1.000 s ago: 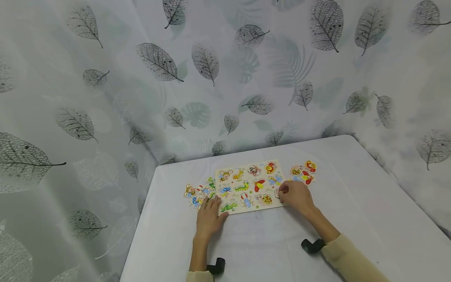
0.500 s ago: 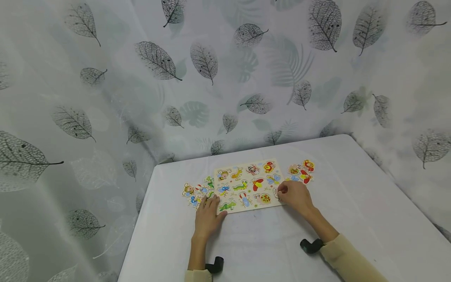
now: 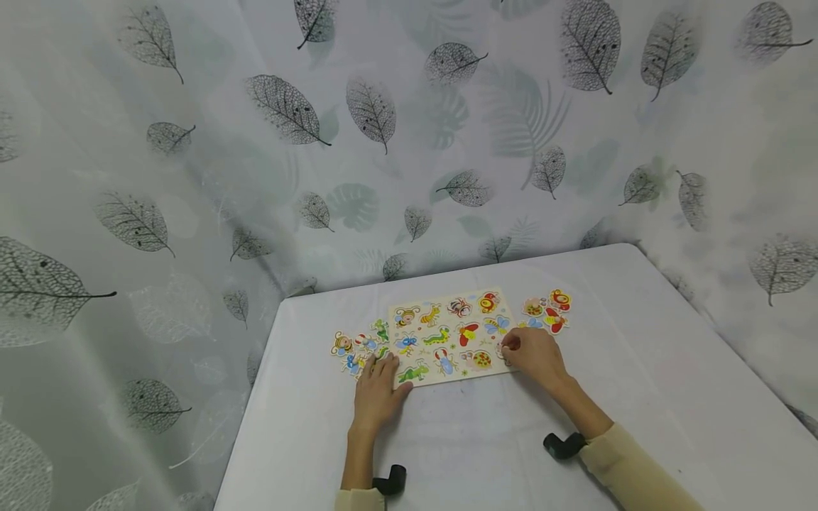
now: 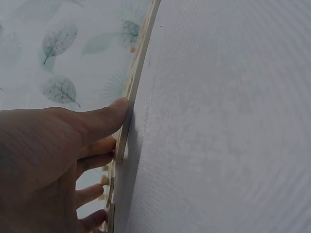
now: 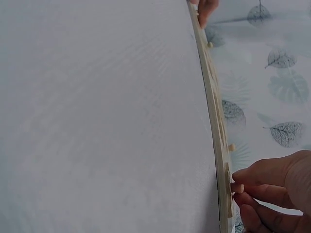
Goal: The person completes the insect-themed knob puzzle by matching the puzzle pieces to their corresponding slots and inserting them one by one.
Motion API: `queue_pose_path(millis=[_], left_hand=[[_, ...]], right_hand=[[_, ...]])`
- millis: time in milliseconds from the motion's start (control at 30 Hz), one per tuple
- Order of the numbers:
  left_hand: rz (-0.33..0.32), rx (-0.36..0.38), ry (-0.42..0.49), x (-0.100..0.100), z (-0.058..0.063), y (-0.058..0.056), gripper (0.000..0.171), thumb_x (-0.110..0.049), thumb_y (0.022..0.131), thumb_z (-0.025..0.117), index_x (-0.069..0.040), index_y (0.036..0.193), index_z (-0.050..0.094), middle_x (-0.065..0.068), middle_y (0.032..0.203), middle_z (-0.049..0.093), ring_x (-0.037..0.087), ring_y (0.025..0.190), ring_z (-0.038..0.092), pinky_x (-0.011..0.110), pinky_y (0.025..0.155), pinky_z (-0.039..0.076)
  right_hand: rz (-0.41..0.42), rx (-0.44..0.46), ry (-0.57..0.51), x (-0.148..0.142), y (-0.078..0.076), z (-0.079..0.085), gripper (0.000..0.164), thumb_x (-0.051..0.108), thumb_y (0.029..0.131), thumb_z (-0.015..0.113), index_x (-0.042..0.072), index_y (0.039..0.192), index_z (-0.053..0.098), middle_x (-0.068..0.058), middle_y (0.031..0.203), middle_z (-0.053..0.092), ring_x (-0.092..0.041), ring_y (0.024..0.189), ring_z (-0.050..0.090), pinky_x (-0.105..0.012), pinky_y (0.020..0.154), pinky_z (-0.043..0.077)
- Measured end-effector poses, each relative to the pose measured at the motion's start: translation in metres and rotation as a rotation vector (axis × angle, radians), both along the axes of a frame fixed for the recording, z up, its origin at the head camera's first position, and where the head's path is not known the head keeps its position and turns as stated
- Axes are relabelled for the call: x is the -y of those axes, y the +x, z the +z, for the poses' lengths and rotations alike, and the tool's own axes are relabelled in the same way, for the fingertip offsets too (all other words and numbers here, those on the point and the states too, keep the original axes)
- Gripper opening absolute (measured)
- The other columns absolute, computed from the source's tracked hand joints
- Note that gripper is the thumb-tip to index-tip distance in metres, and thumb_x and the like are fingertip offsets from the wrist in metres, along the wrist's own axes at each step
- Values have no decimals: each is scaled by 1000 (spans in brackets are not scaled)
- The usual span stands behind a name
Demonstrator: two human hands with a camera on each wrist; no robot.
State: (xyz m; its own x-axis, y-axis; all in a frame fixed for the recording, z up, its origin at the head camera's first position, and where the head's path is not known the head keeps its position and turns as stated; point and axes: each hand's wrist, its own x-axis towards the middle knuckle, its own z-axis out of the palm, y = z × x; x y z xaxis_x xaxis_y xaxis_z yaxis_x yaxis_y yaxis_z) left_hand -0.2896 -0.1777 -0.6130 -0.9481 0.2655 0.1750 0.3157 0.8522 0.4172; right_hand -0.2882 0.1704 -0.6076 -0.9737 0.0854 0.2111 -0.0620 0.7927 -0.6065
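A pale wooden peg puzzle board (image 3: 427, 355) with colourful insect pictures lies on the white table in the head view. My right hand (image 3: 535, 358) is at its lower right corner. In the right wrist view, thumb and fingers pinch the small wooden knob (image 5: 237, 188) of a puzzle piece (image 5: 228, 194), which sits against the board; the fingers mostly hide its picture from above. My left hand (image 3: 377, 394) rests at the board's lower left corner with its fingers extended. The left wrist view shows its thumb (image 4: 119, 109) touching the board's edge.
Several loose insect pieces (image 3: 343, 344) lie left of the board, partly beside the left fingers. More loose pieces (image 3: 554, 321) lie right of it, just beyond the right hand. A leaf-patterned curtain (image 3: 415, 142) hangs behind the table (image 3: 473, 454).
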Motion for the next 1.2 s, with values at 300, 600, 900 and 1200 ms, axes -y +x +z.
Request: queue_pose_path(millis=[300, 600, 900, 1200], left_hand=[[5, -15, -10, -1, 0, -2, 62, -35, 94, 77, -4, 145, 58, 15, 155, 53, 45, 151, 33, 65, 119, 32], [10, -11, 9, -2, 1, -1, 62, -35, 94, 76, -5, 146, 58, 15, 156, 52, 45, 151, 33, 65, 119, 31], [23, 23, 1, -2, 3, -1, 63, -37, 96, 75, -7, 148, 57, 13, 157, 51, 43, 153, 30, 64, 121, 29], [11, 12, -3, -1, -1, -1, 63, -36, 95, 76, -5, 146, 58, 14, 156, 51, 45, 151, 32, 64, 120, 30]], right_hand=[[3, 1, -9, -1, -1, 0, 4, 16, 86, 81, 13, 87, 79, 5, 74, 69, -13, 70, 60, -31, 63, 49], [7, 47, -27, -4, -3, -2, 7, 17, 88, 80, 11, 91, 79, 3, 77, 69, -15, 72, 60, -31, 65, 49], [44, 80, -41, -13, -8, 7, 14, 23, 89, 82, 10, 94, 79, 2, 80, 70, -16, 75, 61, -32, 66, 51], [-152, -96, -54, -48, -36, -2, 26, 19, 91, 77, -2, 106, 77, -15, 95, 75, -29, 85, 69, -44, 67, 55]])
